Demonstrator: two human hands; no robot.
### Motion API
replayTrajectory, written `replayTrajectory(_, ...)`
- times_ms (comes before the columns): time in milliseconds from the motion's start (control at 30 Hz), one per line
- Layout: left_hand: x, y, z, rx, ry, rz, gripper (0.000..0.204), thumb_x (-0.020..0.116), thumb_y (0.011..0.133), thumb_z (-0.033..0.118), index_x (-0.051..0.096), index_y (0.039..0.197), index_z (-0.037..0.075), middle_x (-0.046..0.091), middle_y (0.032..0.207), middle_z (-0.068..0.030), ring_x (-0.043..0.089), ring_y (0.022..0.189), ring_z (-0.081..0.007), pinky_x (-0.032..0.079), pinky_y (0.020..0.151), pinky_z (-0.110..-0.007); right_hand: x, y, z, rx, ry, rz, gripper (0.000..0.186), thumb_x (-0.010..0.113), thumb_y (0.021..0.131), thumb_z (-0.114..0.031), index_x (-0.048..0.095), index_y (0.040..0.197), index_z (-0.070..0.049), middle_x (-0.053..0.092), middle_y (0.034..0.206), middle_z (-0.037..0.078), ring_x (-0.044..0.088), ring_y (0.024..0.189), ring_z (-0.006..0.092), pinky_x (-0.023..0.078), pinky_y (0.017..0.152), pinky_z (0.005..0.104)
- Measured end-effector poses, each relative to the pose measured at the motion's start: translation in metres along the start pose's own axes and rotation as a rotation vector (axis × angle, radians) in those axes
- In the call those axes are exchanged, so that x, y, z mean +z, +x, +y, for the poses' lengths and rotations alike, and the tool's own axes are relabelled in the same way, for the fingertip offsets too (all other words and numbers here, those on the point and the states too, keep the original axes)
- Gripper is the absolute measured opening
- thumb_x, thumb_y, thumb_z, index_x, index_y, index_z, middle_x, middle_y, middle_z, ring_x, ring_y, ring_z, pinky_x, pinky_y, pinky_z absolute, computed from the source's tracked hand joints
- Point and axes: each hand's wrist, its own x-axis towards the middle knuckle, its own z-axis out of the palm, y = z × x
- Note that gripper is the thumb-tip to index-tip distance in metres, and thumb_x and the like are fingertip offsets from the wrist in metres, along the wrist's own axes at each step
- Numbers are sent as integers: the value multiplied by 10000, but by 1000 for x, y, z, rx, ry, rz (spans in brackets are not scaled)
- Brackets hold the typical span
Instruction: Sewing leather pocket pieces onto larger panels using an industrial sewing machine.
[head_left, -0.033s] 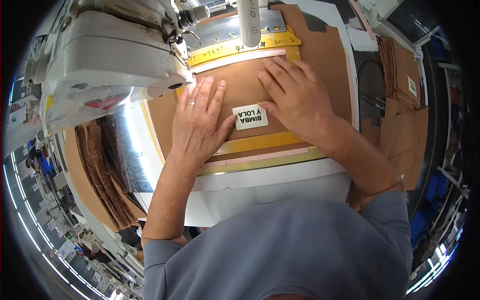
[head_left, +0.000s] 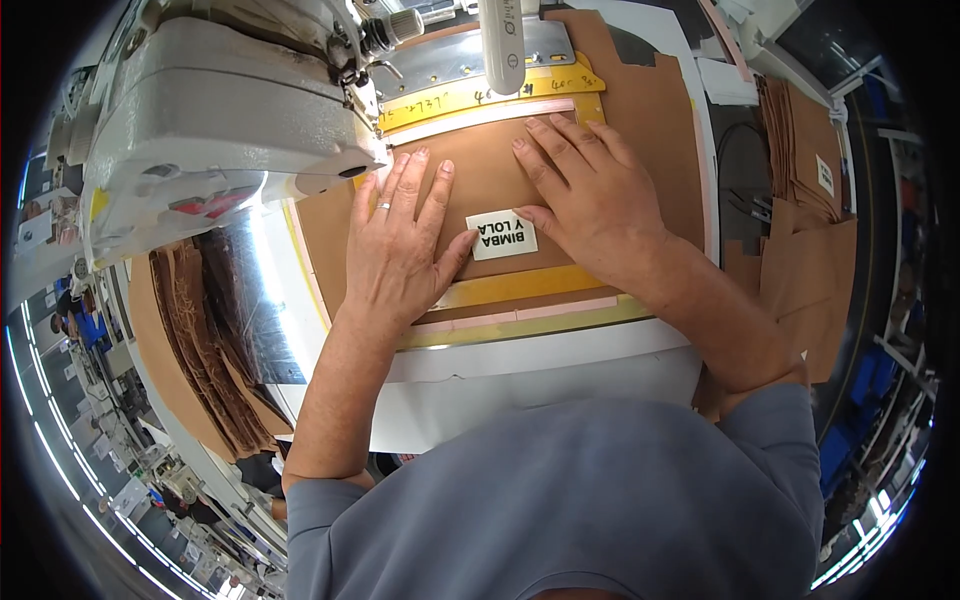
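Both my hands lie flat on a brown panel under the sewing machine. My left hand, with a ring on one finger, has its fingers stretched toward the machine's needle area. Spread wider, the fingers of my right hand rest near a pinkish strip along the panel's far side. Between my thumbs sits a cream label with dark print, and both thumbs touch its edges. A yellow band crosses the panel on the near side. Neither hand grips anything.
A yellow guide strip with handwriting and a metal plate lie beyond the panel. A white handheld-like device hangs over them. Stacked brown pieces stand at left and right. White worktable edge is near me.
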Motion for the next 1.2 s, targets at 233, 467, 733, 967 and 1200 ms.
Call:
replayTrajectory(233, 1, 0, -3, -7, 24, 31, 655, 680, 921, 503, 578, 1436, 111, 525, 1477, -200, 504, 1394, -317, 328, 1134, -561, -2, 2, -5, 83, -7, -14, 555, 741, 865, -450, 680, 1291, -99, 624, 1363, 83, 545, 1295, 276, 407, 1091, 511)
replayTrajectory(467, -4, 2, -4, -1, 87, 31, 628, 665, 922, 526, 615, 1405, 126, 554, 1448, -168, 534, 1366, -268, 324, 1106, -512, -1, -1, -6, 93, 23, -13, 564, 750, 853, -457, 685, 1300, -119, 633, 1368, 68, 542, 1304, 264, 418, 1066, 524)
replayTrajectory(733, -5, -2, -9, -37, 121, 2, 633, 665, 926, 524, 607, 1433, 151, 549, 1453, -135, 560, 1304, -245, 302, 1100, -506, -4, 3, -7, 98, 30, -80, 626, 737, 869, -450, 605, 1402, -148, 566, 1447, 37, 498, 1343, 238, 415, 1096, 501)
replayTrajectory(967, -9, -5, -14, -69, 147, -24, 615, 667, 922, 530, 627, 1414, 163, 559, 1445, -125, 592, 1255, -224, 296, 1083, -482, -4, 5, -7, 73, 74, -70, 656, 739, 864, -454, 592, 1412, -126, 556, 1450, 38, 497, 1327, 242, 402, 1116, 509)
replayTrajectory(1200, -10, -10, -21, -74, 197, -5, 605, 634, 933, 574, 649, 1388, 175, 589, 1370, -108, 612, 1212, -217, 303, 1078, -483, -1, 11, -11, 57, 120, -80, 676, 757, 848, -436, 579, 1418, -120, 555, 1446, 42, 491, 1323, 243, 400, 1119, 500)
